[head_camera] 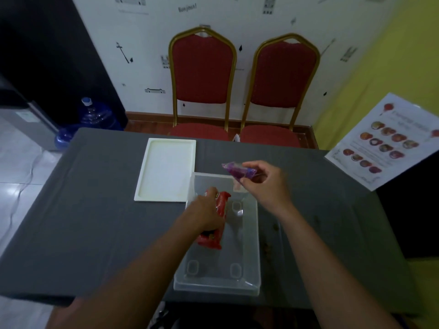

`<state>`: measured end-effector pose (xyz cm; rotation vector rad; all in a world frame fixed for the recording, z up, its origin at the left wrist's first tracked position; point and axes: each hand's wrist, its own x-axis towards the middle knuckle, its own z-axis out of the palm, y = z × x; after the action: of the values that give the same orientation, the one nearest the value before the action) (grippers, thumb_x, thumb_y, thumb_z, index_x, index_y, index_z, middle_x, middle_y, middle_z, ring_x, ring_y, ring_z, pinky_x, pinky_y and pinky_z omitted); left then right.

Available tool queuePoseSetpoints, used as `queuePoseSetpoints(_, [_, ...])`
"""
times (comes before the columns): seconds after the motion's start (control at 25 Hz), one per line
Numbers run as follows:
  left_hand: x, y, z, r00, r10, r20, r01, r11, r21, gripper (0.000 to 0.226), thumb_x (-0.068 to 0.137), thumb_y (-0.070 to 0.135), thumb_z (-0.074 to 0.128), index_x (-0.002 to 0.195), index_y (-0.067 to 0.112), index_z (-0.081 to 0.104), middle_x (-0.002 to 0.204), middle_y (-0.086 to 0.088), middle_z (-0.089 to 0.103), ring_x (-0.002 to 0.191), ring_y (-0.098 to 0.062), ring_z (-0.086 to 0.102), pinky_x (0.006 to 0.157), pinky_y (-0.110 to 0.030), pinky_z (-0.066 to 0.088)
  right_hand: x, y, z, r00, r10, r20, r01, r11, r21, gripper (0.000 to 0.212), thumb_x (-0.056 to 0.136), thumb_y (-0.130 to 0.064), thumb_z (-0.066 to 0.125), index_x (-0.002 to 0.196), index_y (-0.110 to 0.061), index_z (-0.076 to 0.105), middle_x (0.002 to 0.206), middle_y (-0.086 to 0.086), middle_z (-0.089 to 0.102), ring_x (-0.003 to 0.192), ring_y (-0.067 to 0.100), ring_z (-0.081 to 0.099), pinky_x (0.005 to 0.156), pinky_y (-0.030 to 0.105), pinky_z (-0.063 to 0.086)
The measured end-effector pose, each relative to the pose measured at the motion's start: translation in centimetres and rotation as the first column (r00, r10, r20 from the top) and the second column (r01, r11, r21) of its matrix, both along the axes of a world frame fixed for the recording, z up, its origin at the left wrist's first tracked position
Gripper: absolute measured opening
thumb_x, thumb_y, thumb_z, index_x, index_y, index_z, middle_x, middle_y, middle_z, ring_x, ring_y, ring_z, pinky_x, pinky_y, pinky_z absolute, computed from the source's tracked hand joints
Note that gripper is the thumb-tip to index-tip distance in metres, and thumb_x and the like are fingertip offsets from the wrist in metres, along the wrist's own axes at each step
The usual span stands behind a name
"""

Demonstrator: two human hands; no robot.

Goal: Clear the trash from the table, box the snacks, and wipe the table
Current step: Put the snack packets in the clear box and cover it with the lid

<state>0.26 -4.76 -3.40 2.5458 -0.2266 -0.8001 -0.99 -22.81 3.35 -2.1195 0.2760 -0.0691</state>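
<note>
A clear plastic box [247, 276] stands on the grey table [95, 222], close to its near edge. My left hand [206, 213] reaches into the box and grips a red snack packet [222, 205], which lies lengthwise along the box's left side. My right hand [266, 184] hovers over the box's far right corner, pinching a purple snack packet [237, 170] between thumb and fingers. The box's white lid [166, 169] lies upside down on the table, just left of the box's far end.
Small brown crumbs [273, 236] dot the cloth right of the box. Two red chairs [202, 79] with gold frames stand beyond the table's far edge. A menu sheet [384, 143] hangs at the right, and a blue water bottle [95, 117] sits on the floor at the far left.
</note>
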Motion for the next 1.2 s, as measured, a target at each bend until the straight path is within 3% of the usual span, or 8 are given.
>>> queuePoseSetpoints(0.16, [-1.0, -0.9, -5.6, 0.985, 0.068, 0.157, -0.066, 0.998, -0.02, 0.059, 0.091, 0.037, 0.063, 0.139, 0.018, 0.035, 0.138, -0.013, 0.048, 0.125, -0.031, 0.05, 0.103, -0.044, 0.047, -1.7, 1.5, -2.1, 0.973, 0.153, -0.173, -0.195, 0.947, -0.256, 0.03, 0.085, -0.01, 0.077, 0.112, -0.021, 0.068, 0.112, 0.001, 0.068, 0.091, 0.013, 0.068, 0.072, 0.023, 0.061])
queuePoseSetpoints(0.4, [-1.9, -0.5, -9.6, 0.927, -0.241, 0.289, 0.138, 0.932, 0.335, 0.09, 0.092, 0.038, 0.063, 0.155, 0.011, 0.005, 0.161, -0.023, 0.015, 0.147, -0.044, 0.018, 0.118, -0.055, 0.025, -1.4, 4.0, -6.5, 0.925, 0.275, -0.261, -0.379, 0.708, -0.596, 0.017, 0.095, -0.018, 0.069, 0.111, -0.014, 0.064, 0.112, 0.009, 0.069, 0.097, 0.023, 0.068, 0.083, 0.035, 0.056])
queuePoseSetpoints(0.52, [-2.1, -0.1, -9.0, 0.814, -0.462, 0.353, 0.257, 0.83, 0.494, 0.091, 0.084, 0.038, 0.072, 0.151, 0.007, 0.019, 0.153, -0.024, 0.03, 0.139, -0.044, 0.029, 0.116, -0.055, 0.027, -0.1, 4.9, -8.4, 0.919, 0.278, -0.279, -0.385, 0.483, -0.786, 0.022, 0.096, -0.022, 0.068, 0.116, -0.012, 0.067, 0.113, 0.013, 0.071, 0.112, 0.03, 0.063, 0.087, 0.041, 0.055])
queuePoseSetpoints(0.6, [-2.1, 0.1, -8.3, 0.791, -0.483, 0.375, 0.258, 0.82, 0.511, 0.086, 0.081, 0.04, 0.074, 0.147, 0.009, 0.029, 0.146, -0.02, 0.039, 0.132, -0.039, 0.037, 0.113, -0.05, 0.033, 0.5, 5.1, -9.3, 0.916, 0.274, -0.294, -0.389, 0.428, -0.815, 0.022, 0.096, -0.022, 0.067, 0.116, -0.013, 0.068, 0.113, 0.012, 0.072, 0.112, 0.031, 0.064, 0.086, 0.041, 0.055])
queuePoseSetpoints(0.8, [-1.5, 0.0, -5.4, 0.805, -0.379, 0.457, 0.218, 0.905, 0.366, 0.058, 0.084, 0.035, 0.072, 0.134, 0.014, 0.049, 0.134, -0.01, 0.054, 0.12, -0.027, 0.05, 0.104, -0.039, 0.044, 1.2, 4.8, -10.2, 0.88, 0.315, -0.357, -0.475, 0.543, -0.692, 0.011, 0.098, -0.015, 0.062, 0.108, -0.011, 0.065, 0.107, 0.011, 0.07, 0.092, 0.025, 0.07, 0.077, 0.033, 0.053])
queuePoseSetpoints(0.96, [1.4, 1.3, -2.0, 0.671, -0.307, 0.675, 0.246, 0.951, 0.188, 0.056, 0.072, 0.022, 0.081, 0.122, 0.017, 0.057, 0.12, -0.008, 0.06, 0.107, -0.024, 0.055, 0.092, -0.036, 0.047, 1.4, 4.4, -7.7, 0.897, 0.306, -0.319, -0.441, 0.669, -0.598, 0.013, 0.094, -0.008, 0.064, 0.107, -0.008, 0.067, 0.106, 0.014, 0.067, 0.092, 0.029, 0.068, 0.074, 0.034, 0.053])
queuePoseSetpoints(1.08, [3.7, 2.4, -1.2, 0.601, -0.185, 0.777, 0.196, 0.977, 0.081, 0.049, 0.085, 0.011, 0.066, 0.131, 0.017, 0.051, 0.133, -0.008, 0.053, 0.122, -0.025, 0.049, 0.103, -0.039, 0.041, 2.6, 2.6, -4.4, 0.965, 0.247, -0.092, -0.257, 0.805, -0.535, 0.006, 0.089, -0.009, 0.068, 0.091, -0.015, 0.069, 0.088, 0.005, 0.069, 0.076, 0.019, 0.067, 0.059, 0.021, 0.047])
queuePoseSetpoints(1.2, [4.1, 2.4, -2.0, 0.719, -0.066, 0.692, 0.172, 0.982, -0.085, 0.036, 0.099, 0.024, 0.048, 0.134, 0.019, 0.051, 0.135, -0.003, 0.056, 0.126, -0.022, 0.048, 0.108, -0.039, 0.036, 5.0, 0.0, -2.9, 0.996, 0.021, 0.084, 0.007, 0.95, -0.311, 0.016, 0.09, -0.012, 0.067, 0.081, -0.025, 0.067, 0.073, -0.014, 0.064, 0.062, -0.003, 0.061, 0.047, 0.005, 0.04])
